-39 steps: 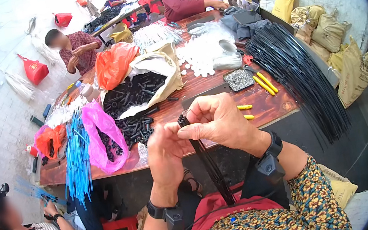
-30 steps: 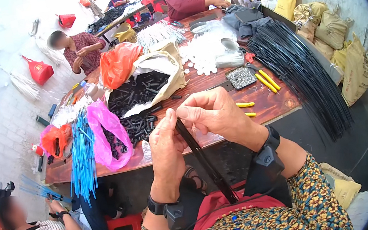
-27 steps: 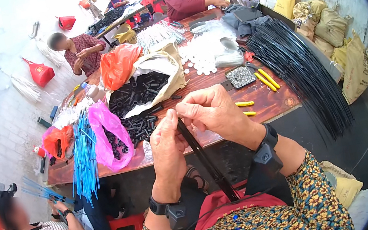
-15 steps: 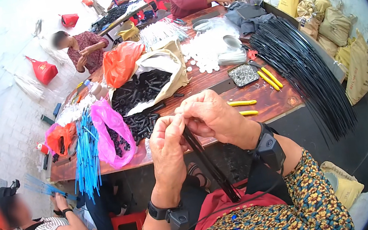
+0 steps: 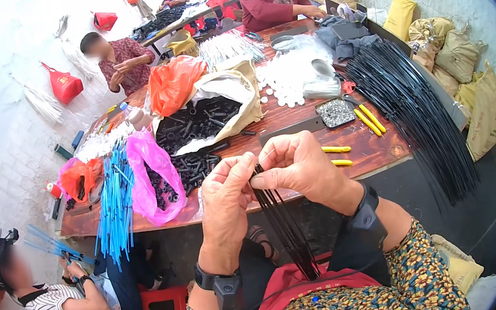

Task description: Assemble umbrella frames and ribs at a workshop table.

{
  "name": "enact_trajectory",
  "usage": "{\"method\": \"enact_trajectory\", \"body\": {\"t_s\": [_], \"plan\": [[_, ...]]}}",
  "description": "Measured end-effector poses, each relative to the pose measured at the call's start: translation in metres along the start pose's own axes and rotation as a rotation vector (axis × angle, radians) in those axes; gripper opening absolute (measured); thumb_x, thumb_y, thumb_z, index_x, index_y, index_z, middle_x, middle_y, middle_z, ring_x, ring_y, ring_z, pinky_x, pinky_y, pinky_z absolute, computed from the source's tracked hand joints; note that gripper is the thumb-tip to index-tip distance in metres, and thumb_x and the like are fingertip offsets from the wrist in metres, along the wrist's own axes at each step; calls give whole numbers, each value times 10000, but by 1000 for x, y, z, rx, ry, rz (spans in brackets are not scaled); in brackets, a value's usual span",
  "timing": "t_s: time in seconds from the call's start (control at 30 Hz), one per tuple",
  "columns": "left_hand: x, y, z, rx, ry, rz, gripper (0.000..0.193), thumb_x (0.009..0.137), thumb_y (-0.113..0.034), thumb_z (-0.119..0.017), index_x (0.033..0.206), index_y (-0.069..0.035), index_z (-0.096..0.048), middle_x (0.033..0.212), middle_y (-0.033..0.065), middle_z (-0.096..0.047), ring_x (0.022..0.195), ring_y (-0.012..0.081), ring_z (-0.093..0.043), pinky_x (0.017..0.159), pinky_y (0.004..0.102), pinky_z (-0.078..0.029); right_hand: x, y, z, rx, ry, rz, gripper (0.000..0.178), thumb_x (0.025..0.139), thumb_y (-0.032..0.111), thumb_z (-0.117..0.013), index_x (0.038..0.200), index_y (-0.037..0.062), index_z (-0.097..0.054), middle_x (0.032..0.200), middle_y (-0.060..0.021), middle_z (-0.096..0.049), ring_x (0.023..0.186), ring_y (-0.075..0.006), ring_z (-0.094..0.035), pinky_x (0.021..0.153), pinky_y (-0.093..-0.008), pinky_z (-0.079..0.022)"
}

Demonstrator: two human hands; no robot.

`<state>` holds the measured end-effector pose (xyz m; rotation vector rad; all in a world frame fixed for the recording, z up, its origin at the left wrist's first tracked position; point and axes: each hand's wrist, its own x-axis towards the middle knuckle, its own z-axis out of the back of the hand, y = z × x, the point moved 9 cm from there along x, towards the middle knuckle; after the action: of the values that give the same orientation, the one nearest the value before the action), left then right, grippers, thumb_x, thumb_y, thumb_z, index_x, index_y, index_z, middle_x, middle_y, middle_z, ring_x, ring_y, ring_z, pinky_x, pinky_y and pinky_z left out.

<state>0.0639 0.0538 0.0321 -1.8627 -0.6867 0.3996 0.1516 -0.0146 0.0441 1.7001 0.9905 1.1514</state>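
Observation:
A bundle of thin black rods [image 5: 286, 229] slants down from between my hands to my lap, its lower end resting by the red apron [image 5: 306, 287]. My left hand [image 5: 223, 194] pinches the top of the bundle between thumb and fingers. Right beside it, my right hand [image 5: 303, 169] is closed with thumb and forefinger at the same rod tops. Any small part between the fingertips is too small to make out. Beyond my hands, an open sack [image 5: 245, 94] of black tubular pieces [image 5: 201, 123] stands on the table, with more pieces spilled in front.
On the wooden table [image 5: 382, 151] lie yellow-handled pliers [image 5: 371, 118], a tray of small metal bits [image 5: 336, 113], white discs [image 5: 290, 94] and a long heap of black rods [image 5: 412, 117]. Blue rods [image 5: 115, 203] and a pink bag [image 5: 157, 188] sit left. Co-workers sit around.
The rods have fanned slightly apart below my hands. My right hand has shifted right and down, its thumb now across the rod tops. The view has tilted a little.

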Motion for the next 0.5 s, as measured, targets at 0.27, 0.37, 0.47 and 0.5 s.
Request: {"method": "enact_trajectory", "body": {"t_s": [0.27, 0.37, 0.47, 0.5], "plan": [[3, 6, 9, -113, -89, -108, 156, 947, -193, -626, 869, -60, -599, 827, 15, -637, 696, 95, -610, 636, 256, -506, -4, 1, 8, -91, -234, 122, 158, 794, 52, -758, 852, -4, -622, 746, -18, -652, 668, -49, -595, 570, -212, -489], [2, 11, 9, -219, 48, -54, 120, 932, -134, -629, 977, -23, -628, 906, 51, -668, 752, 120, -639, 679, 282, -534, -3, 0, 16, -32, -205, 88, 153, 792, 46, -759, 854, 4, -625, 759, -19, -653, 676, -51, -588, 594, -215, -489], [0, 18, 7, -249, 149, -33, 196, 890, -44, -651, 1080, 5, -636, 973, 80, -684, 805, 139, -656, 716, 282, -545, -4, -5, 22, 42, -185, 49, 143, 785, 33, -760, 865, 7, -644, 778, -20, -655, 688, -61, -587, 621, -217, -491], [0, 16, 6, -230, 148, -58, 177, 886, -31, -654, 1058, 11, -642, 957, 74, -687, 804, 128, -657, 719, 266, -545, -5, -6, 23, 60, -189, 44, 141, 786, 35, -760, 874, 5, -653, 777, -18, -657, 684, -61, -590, 621, -219, -493]]}}
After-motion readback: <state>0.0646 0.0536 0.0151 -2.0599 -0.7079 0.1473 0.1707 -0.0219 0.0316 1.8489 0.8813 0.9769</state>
